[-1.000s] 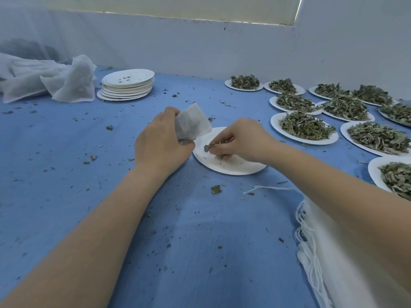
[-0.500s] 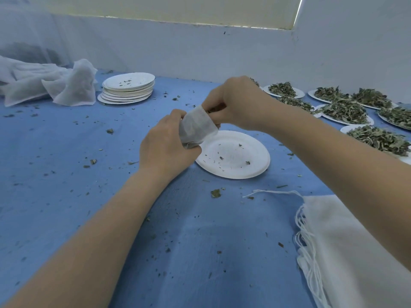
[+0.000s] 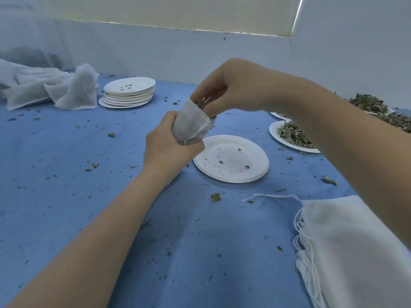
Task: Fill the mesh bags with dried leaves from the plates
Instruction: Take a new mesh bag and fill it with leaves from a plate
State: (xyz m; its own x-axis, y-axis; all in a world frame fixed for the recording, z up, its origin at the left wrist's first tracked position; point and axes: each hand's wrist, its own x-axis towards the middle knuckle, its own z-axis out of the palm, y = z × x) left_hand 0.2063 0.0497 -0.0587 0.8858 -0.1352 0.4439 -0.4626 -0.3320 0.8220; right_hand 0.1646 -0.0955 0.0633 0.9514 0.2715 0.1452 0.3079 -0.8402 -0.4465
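The left hand (image 3: 169,150) has its fingers wrapped round the lower part of the bag (image 3: 191,125), holding it above the table (image 3: 66,174) beside the emptied plate (image 3: 231,158). The right hand (image 3: 231,87) pinches leaves (image 3: 201,103) into its mouth. The bag looks light and limp, so it is best gripped below the opening; the leaves look brittle.

One head-worn wide-angle view looks forward and down from close above the hands (image 3: 200,121), across the blue surface (image 3: 66,185) toward the far wall (image 3: 222,56).
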